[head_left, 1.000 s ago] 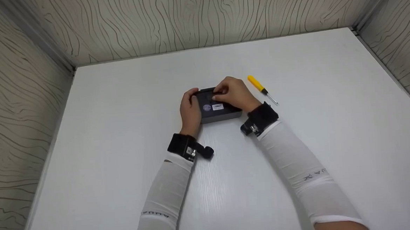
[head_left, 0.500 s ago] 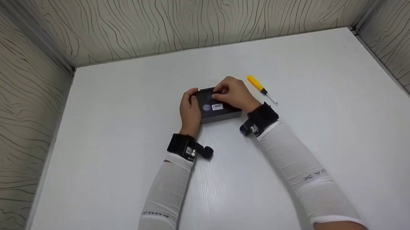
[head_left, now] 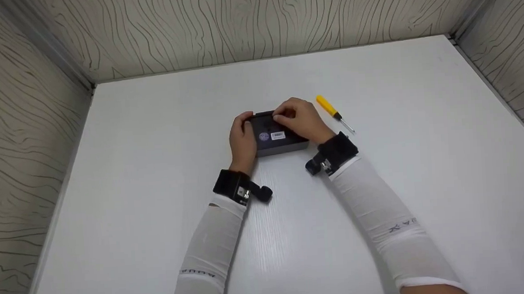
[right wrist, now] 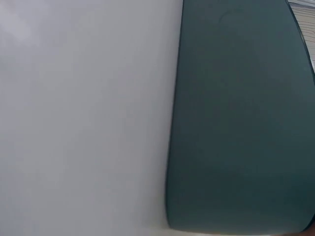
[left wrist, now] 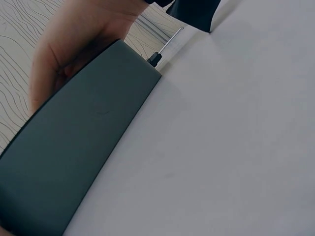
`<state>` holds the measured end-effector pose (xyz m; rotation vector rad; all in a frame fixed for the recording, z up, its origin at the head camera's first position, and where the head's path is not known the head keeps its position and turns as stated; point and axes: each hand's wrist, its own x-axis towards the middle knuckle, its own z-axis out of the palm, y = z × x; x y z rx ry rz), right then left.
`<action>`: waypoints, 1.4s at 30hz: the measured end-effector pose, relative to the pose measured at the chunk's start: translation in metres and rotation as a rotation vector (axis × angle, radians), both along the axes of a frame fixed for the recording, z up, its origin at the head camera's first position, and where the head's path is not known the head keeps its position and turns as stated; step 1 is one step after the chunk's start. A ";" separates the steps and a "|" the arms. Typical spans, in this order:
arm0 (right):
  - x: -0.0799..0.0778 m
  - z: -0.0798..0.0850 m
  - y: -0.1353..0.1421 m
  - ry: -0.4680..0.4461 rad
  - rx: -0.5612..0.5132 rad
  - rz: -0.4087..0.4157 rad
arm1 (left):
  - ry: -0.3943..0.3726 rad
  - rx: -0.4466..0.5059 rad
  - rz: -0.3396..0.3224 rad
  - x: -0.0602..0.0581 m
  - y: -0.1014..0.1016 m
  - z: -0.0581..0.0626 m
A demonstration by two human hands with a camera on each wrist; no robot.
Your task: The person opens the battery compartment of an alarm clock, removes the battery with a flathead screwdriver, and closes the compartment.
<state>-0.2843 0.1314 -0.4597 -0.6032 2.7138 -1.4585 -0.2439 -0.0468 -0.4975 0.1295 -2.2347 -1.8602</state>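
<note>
A dark, shallow box-shaped device lies on the white table, its black face up. That face carries a white barcode label and a round purple sticker. My left hand grips the left side, thumb along the face and fingers round the far edge. Over the far part of the face, my right hand has its thumb and index finger curled together, fingertips close to the surface. I cannot tell whether a small part is between them. In both wrist views the device's smooth side wall shows large.
Right of the device lies a screwdriver with a yellow handle, its metal shank pointing toward the near right. The white table is bounded by wood-grain patterned panels at the back and sides.
My right thumb has shifted slightly up and away from the device's face, toward its far edge. The left hand and the screwdriver stay in place.
</note>
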 end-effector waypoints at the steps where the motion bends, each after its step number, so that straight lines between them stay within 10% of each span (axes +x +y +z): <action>1: 0.000 -0.001 0.000 0.000 -0.004 0.001 | 0.002 -0.002 0.001 0.000 0.000 0.000; 42: 0.000 -0.005 -0.001 -0.001 -0.052 0.049 | -0.011 0.048 -0.020 0.000 -0.001 -0.002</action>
